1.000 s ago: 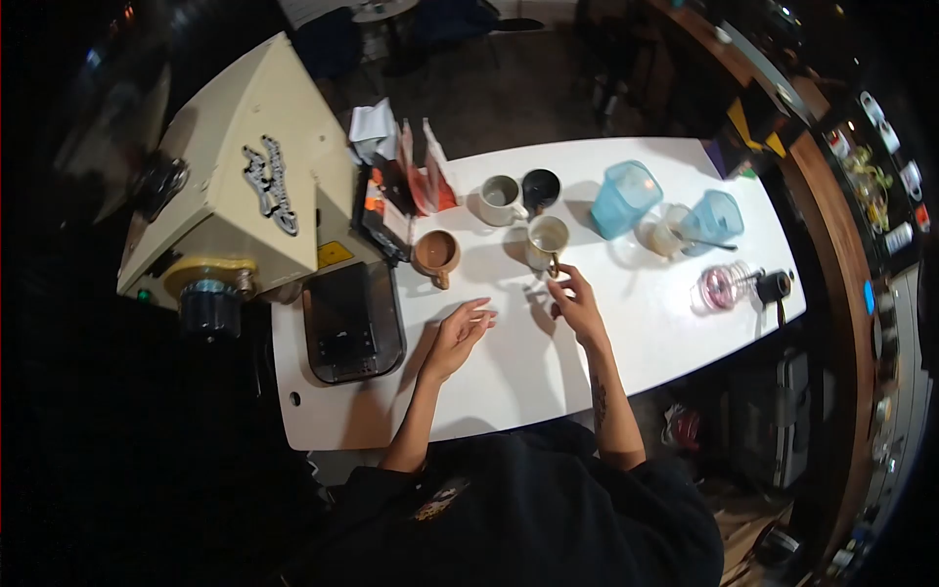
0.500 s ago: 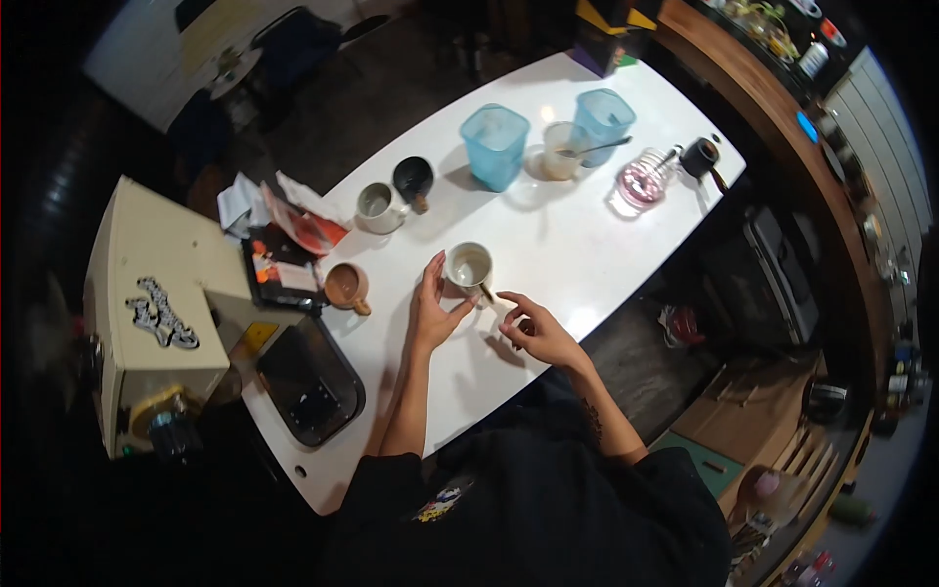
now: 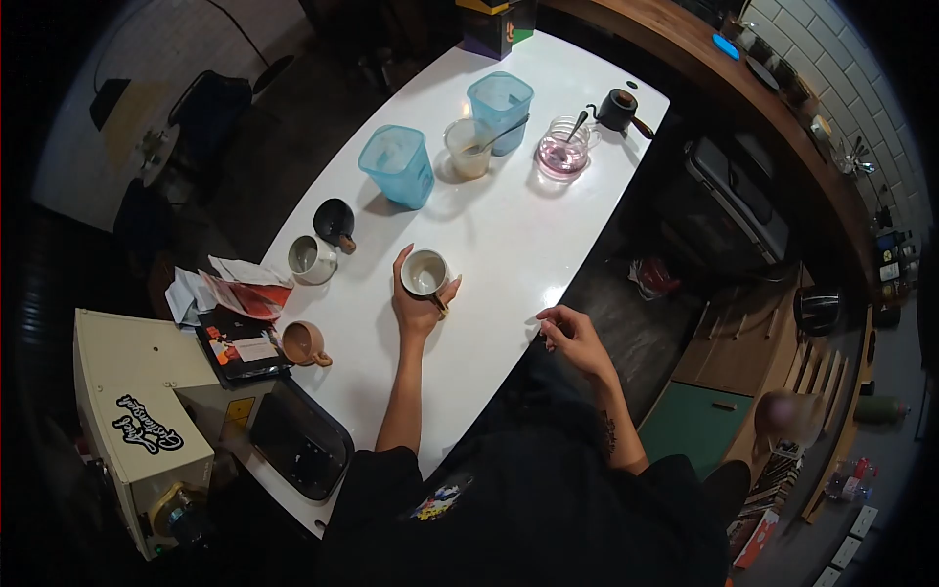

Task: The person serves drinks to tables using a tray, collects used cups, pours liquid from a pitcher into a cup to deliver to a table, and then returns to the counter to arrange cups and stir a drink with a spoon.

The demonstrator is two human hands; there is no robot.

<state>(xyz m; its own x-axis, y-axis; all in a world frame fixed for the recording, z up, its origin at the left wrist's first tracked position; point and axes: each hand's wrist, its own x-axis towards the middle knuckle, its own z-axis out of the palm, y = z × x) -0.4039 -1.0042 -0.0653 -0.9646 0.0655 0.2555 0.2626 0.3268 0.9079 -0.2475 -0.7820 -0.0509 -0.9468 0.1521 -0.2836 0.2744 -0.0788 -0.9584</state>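
A pale mug [image 3: 425,274] is upright within the grip of my left hand [image 3: 417,311], its fingers and thumb on opposite sides. The mug's handle points toward me. My right hand [image 3: 575,338] is off to the right, past the table's near edge, apart from the mug. Its fingers are loosely bent and apart, and I see nothing in them. Left of the mug stand a grey-white mug [image 3: 311,260], a black cup with a wooden handle [image 3: 335,224] and a brown cup [image 3: 305,343].
On the white table [image 3: 489,245] stand a blue container [image 3: 397,168], another blue container [image 3: 501,103], a cloudy tub [image 3: 469,152], a glass jug of pink liquid [image 3: 562,155] and a black kettle [image 3: 617,112]. A beige machine [image 3: 142,391] fills the left.
My right hand has drawn away from the mug toward the right. My left hand stays around the mug. The camera view has shifted, so the whole table appears moved to the left.
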